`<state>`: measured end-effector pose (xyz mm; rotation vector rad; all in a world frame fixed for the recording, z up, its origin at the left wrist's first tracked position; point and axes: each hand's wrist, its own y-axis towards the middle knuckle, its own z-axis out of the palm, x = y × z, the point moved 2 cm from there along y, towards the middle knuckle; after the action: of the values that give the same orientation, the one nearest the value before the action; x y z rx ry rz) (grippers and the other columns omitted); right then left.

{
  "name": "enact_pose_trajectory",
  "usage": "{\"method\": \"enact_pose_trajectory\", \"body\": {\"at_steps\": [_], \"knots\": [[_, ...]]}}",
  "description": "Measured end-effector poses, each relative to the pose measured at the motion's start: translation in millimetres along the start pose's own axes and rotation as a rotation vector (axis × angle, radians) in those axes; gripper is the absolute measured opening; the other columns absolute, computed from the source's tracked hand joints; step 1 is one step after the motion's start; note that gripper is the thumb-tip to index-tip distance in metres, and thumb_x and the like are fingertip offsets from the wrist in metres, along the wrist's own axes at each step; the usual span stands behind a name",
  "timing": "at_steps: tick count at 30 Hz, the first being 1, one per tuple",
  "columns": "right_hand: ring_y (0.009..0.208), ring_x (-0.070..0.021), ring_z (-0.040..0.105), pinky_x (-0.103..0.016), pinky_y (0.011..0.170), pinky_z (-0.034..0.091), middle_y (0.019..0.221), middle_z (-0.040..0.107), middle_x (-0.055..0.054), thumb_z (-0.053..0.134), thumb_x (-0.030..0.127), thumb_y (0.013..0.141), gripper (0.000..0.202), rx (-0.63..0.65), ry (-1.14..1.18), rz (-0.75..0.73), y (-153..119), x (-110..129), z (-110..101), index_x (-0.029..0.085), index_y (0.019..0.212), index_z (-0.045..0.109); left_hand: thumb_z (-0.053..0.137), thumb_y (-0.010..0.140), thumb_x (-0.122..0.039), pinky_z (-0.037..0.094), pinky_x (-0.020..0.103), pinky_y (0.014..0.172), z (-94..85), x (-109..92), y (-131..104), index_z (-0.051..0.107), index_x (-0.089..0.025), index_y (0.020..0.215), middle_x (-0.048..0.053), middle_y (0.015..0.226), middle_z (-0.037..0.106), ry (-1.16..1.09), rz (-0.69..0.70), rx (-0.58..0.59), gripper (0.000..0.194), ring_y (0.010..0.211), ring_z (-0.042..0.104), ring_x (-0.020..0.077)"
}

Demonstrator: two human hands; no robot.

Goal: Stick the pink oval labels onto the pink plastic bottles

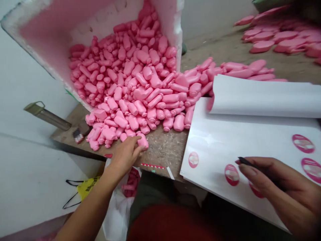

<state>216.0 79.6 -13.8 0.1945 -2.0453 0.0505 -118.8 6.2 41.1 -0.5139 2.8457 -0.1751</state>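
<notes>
My left hand [127,150] reaches over the table's front edge. Its thumb and fingers are closed on a small pink plastic bottle [143,142] at the near side of the heap. Over the white sticker sheet [213,140], my right hand [278,187] pinches a thin, dark, pointed tool [247,162]; most of it is hidden in the hand. Its tip is just above an oval pink sticker [232,174]. Another sticker [193,160] is near the sheet's left edge, and several more are on the right. Part of one lies behind my right thumb.
A tipped white foam box [178,36] spills many pink bottles [135,87] onto the wooden table [163,147]. A curled sheet [260,97] lies across the sticker sheets. Flat pink pieces [288,36] lie at back right. A metal tube [50,115] projects at left; a white bag [116,214] hangs below.
</notes>
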Motion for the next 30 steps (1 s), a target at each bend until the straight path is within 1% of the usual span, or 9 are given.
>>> {"method": "enact_pose_trajectory", "body": {"at_steps": [4, 8, 12, 18, 21, 24, 26, 28, 30], "knots": [[0.068, -0.0244, 0.065, -0.034, 0.058, 0.05, 0.075, 0.07, -0.005, 0.049, 0.065, 0.088, 0.043, -0.002, -0.177, 0.116, 1, 13, -23, 0.026, 0.089, 0.068, 0.043, 0.094, -0.039, 0.052, 0.049, 0.084, 19.4, -20, 28, 0.064, -0.017, 0.126, 0.019, 0.127, 0.059, 0.047, -0.03, -0.026, 0.044, 0.104, 0.065, 0.0358], [0.061, -0.0219, 0.062, -0.033, 0.057, 0.044, 0.069, 0.069, -0.004, 0.049, 0.056, 0.088, 0.037, -0.051, -0.285, 0.139, 1, 8, -37, 0.024, 0.087, 0.068, 0.048, 0.089, -0.046, 0.051, 0.049, 0.09, 28.7, -11, 36, 0.062, -0.017, 0.125, 0.018, 0.129, 0.058, -0.012, -0.012, -0.089, 0.048, 0.111, 0.062, 0.035], [0.065, -0.0222, 0.065, -0.033, 0.061, 0.043, 0.074, 0.073, -0.003, 0.051, 0.046, 0.089, 0.028, -0.005, -0.399, 0.076, -3, 1, -34, 0.024, 0.087, 0.07, 0.051, 0.088, -0.048, 0.049, 0.051, 0.096, 31.4, 1, 41, 0.051, -0.016, 0.133, 0.016, 0.125, 0.064, -0.074, -0.004, -0.143, 0.055, 0.113, 0.061, 0.0357], [0.068, -0.0213, 0.068, -0.034, 0.068, 0.041, 0.083, 0.077, -0.004, 0.049, 0.034, 0.094, 0.023, -0.037, -0.477, -0.147, -10, 4, -17, 0.024, 0.093, 0.069, 0.044, 0.09, -0.05, 0.041, 0.055, 0.109, 45.1, 0, 36, 0.057, -0.019, 0.129, 0.017, 0.133, 0.057, -0.041, 0.075, -0.187, 0.052, 0.131, 0.05, 0.038], [0.064, -0.0208, 0.066, -0.034, 0.066, 0.04, 0.081, 0.077, -0.004, 0.049, 0.035, 0.095, 0.024, -0.03, -0.487, -0.159, -9, 4, -15, 0.023, 0.092, 0.07, 0.049, 0.09, -0.045, 0.035, 0.052, 0.116, 46.1, -4, 24, 0.055, -0.021, 0.134, 0.014, 0.138, 0.056, -0.17, 0.057, -0.265, 0.05, 0.136, 0.047, 0.034], [0.06, -0.0202, 0.063, -0.033, 0.062, 0.04, 0.078, 0.076, -0.003, 0.052, 0.035, 0.094, 0.022, -0.007, -0.473, -0.136, -7, 9, -13, 0.024, 0.093, 0.07, 0.07, 0.079, -0.043, 0.048, 0.047, 0.104, 40.8, -23, 15, 0.041, -0.027, 0.147, 0.01, 0.129, 0.062, -0.566, -0.058, -0.339, 0.075, 0.119, 0.06, 0.0287], [0.061, -0.0201, 0.063, -0.032, 0.061, 0.04, 0.078, 0.075, -0.002, 0.052, 0.033, 0.093, 0.02, 0.014, -0.45, -0.143, -6, 16, -5, 0.024, 0.095, 0.07, 0.081, 0.069, -0.041, 0.057, 0.036, 0.081, 41.2, -47, 14, 0.04, -0.029, 0.145, 0.005, 0.111, 0.067, -0.979, -0.157, -0.218, 0.087, 0.095, 0.067, 0.0217], [0.062, -0.0199, 0.062, -0.031, 0.061, 0.04, 0.08, 0.076, -0.002, 0.051, 0.031, 0.094, 0.02, 0.036, -0.435, -0.175, -5, 24, 7, 0.024, 0.096, 0.069, 0.085, 0.062, -0.037, 0.054, 0.025, 0.064, 44.6, -76, 18, 0.055, -0.022, 0.126, 0.003, 0.099, 0.069, -1.303, -0.225, -0.002, 0.072, 0.079, 0.066, 0.0158], [0.061, -0.0192, 0.062, -0.031, 0.061, 0.039, 0.079, 0.075, -0.002, 0.049, 0.029, 0.095, 0.019, 0.053, -0.436, -0.213, -3, 30, 20, 0.023, 0.096, 0.067, 0.087, 0.061, -0.033, 0.052, 0.021, 0.059, 48.2, -105, 25, 0.06, -0.016, 0.106, 0.004, 0.095, 0.069, -1.492, -0.226, 0.188, 0.055, 0.075, 0.065, 0.0132]]}}
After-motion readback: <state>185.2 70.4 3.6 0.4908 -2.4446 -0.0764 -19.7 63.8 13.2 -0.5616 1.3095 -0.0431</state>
